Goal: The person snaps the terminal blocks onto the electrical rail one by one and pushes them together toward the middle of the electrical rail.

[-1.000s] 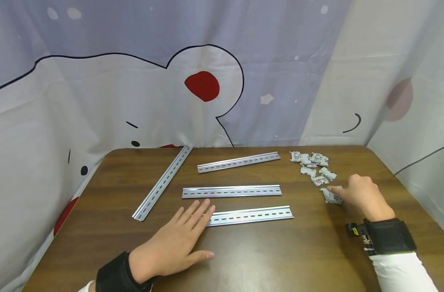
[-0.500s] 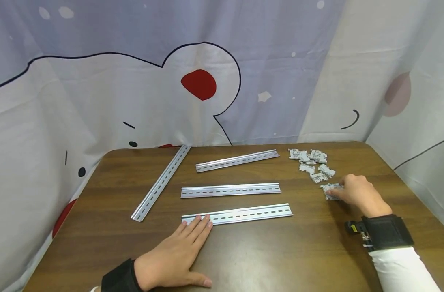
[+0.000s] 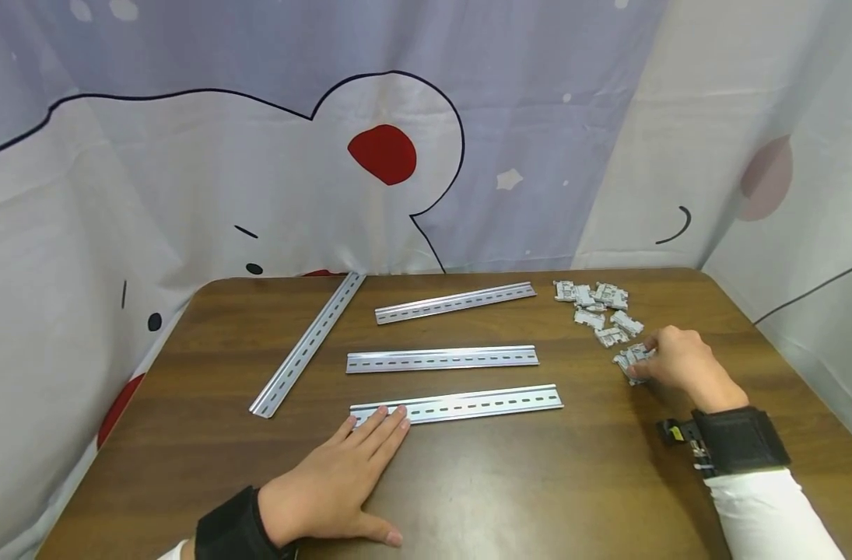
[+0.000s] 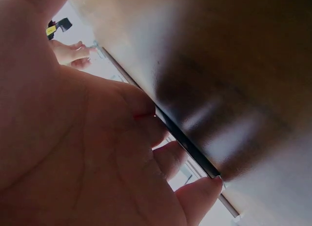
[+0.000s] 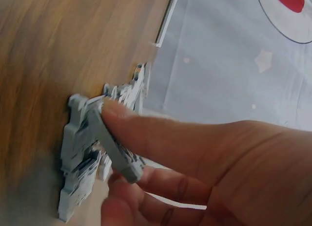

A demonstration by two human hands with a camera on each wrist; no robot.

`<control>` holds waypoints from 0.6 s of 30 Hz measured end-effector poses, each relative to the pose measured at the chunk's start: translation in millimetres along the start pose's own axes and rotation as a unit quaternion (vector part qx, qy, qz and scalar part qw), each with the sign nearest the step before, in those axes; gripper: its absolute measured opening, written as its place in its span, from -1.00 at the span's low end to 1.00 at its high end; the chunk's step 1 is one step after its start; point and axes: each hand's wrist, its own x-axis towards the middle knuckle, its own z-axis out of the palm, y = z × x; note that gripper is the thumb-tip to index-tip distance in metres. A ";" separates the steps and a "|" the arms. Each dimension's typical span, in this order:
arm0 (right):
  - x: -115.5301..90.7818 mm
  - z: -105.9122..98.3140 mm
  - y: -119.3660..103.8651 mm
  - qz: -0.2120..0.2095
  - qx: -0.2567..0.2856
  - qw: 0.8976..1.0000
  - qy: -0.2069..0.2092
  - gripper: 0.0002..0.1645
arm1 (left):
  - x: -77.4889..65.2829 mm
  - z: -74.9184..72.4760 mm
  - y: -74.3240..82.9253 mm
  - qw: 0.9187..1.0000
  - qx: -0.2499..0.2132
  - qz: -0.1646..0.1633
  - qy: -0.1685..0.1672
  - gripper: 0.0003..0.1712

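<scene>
My left hand (image 3: 338, 478) lies with straight, spread fingers, its fingertips on the left end of the nearest slotted metal DIN rail (image 3: 482, 403). In the left wrist view the fingers (image 4: 197, 199) touch that rail's edge (image 4: 187, 143). At the right, my right hand (image 3: 693, 367) pinches a grey DIN-rail terminal block (image 5: 114, 145) between thumb and fingers. This block is tilted in the right wrist view. Close beside it, more grey terminal blocks (image 5: 75, 138) rest on the table; the fingers hide part of them.
Two more rails, a middle one (image 3: 443, 358) and a far one (image 3: 456, 302), lie behind the nearest. Another rail (image 3: 306, 346) runs diagonally at the left. Several loose terminal blocks (image 3: 590, 319) are heaped at the back right. A printed curtain (image 3: 257, 179) hangs behind the wooden table (image 3: 510, 482).
The left hand has moved slightly down and left, uncovering more of the near rail's end. The right fingers have closed on a terminal block, and the small group there has shifted and turned slightly.
</scene>
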 end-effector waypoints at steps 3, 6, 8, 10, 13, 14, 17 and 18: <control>-2.1 -2.4 -4.2 -0.008 -0.001 1.000 0.013 -0.53 | 1.1 -0.9 0.0 1.000 0.002 -0.002 0.000 0.39; -7.2 -5.6 -12.2 -0.008 0.001 1.000 0.018 -0.64 | 1.5 -0.9 0.4 1.000 0.003 -0.003 0.001 0.40; -10.9 -7.4 -19.8 -0.017 0.004 0.999 0.027 -0.70 | 1.7 -0.9 0.7 1.000 0.002 -0.004 0.000 0.40; -14.6 -8.8 -28.7 -0.029 0.009 0.999 0.040 -0.74 | 1.9 -0.7 0.9 1.000 0.000 -0.004 0.001 0.40; -18.9 -9.8 -41.9 -0.062 0.015 0.995 0.072 -0.80 | 2.1 -0.4 0.9 1.000 0.004 -0.004 0.003 0.41; -20.0 -9.7 -45.8 -0.077 0.018 0.993 0.084 -0.81 | 2.1 -0.3 0.9 1.000 0.006 -0.004 0.005 0.41; -23.1 -9.5 -57.6 -0.117 0.035 0.986 0.114 -0.85 | 1.7 -0.3 1.0 1.000 0.010 -0.005 0.007 0.42; -23.8 -9.3 -61.4 -0.127 0.040 0.984 0.120 -0.86 | 1.5 -0.3 1.1 1.000 0.010 -0.005 0.007 0.42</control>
